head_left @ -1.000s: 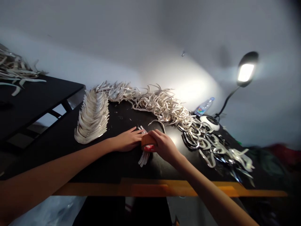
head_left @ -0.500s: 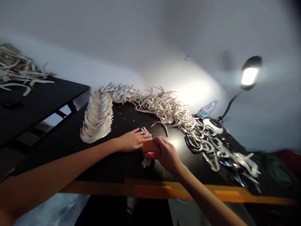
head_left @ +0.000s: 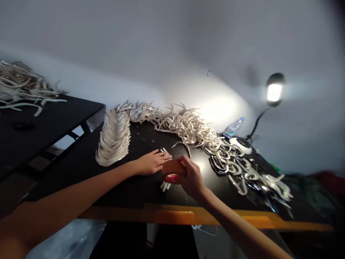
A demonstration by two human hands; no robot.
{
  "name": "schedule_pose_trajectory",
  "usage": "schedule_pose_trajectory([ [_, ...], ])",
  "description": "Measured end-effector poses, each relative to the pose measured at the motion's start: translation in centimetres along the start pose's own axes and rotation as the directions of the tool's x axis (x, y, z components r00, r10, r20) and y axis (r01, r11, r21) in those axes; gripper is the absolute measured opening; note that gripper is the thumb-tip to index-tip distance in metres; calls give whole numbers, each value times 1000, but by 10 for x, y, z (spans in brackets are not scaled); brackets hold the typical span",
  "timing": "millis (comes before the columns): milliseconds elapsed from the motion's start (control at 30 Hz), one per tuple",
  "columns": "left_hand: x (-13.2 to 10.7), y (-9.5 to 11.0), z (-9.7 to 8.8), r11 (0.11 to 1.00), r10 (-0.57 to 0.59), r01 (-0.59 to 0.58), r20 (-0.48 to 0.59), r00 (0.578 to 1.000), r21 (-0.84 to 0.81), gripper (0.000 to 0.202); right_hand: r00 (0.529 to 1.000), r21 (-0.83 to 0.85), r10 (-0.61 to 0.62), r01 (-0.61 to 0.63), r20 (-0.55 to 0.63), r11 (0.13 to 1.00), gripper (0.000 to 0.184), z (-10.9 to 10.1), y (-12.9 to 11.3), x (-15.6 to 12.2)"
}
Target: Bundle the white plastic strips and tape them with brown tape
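A wide roll of brown packing tape (head_left: 172,168) is gripped by my right hand (head_left: 192,176), its red inner core facing me. Under the roll lies a small bundle of thin white strips (head_left: 165,185), whose ends poke out above and below. My left hand (head_left: 152,162) rests flat with fingers stretched out, the fingertips on the upper part of the bundle. Most of the strips' middle is hidden by the roll and fingers. The black table (head_left: 142,194) supports all of this.
A neat stack of curved white strips (head_left: 114,138) stands at the left. Behind lies a tangled strip heap (head_left: 188,124); curved black-and-white pieces (head_left: 242,169) spread rightward. A bottle (head_left: 233,127) and lamp (head_left: 275,90) stand back right. Orange tape (head_left: 175,217) lines the front edge. Another table (head_left: 59,111) holds more strips.
The view has shifted slightly. The tape roll has tilted a little in my right hand over the bundle, while my left hand stays in nearly the same place.
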State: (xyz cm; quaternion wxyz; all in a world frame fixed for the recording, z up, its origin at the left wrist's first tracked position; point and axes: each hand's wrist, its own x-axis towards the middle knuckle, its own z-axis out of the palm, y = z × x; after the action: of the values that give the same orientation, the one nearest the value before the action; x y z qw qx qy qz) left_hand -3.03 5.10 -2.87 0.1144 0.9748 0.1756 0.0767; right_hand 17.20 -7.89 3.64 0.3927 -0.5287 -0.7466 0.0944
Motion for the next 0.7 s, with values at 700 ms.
schedule_pose_trajectory([
  [700, -3, 3, 0, 998, 54, -57, -110, 992, -20, 44, 823, 893, 509, -401, 253, 205, 16, 2, 26, 35],
])
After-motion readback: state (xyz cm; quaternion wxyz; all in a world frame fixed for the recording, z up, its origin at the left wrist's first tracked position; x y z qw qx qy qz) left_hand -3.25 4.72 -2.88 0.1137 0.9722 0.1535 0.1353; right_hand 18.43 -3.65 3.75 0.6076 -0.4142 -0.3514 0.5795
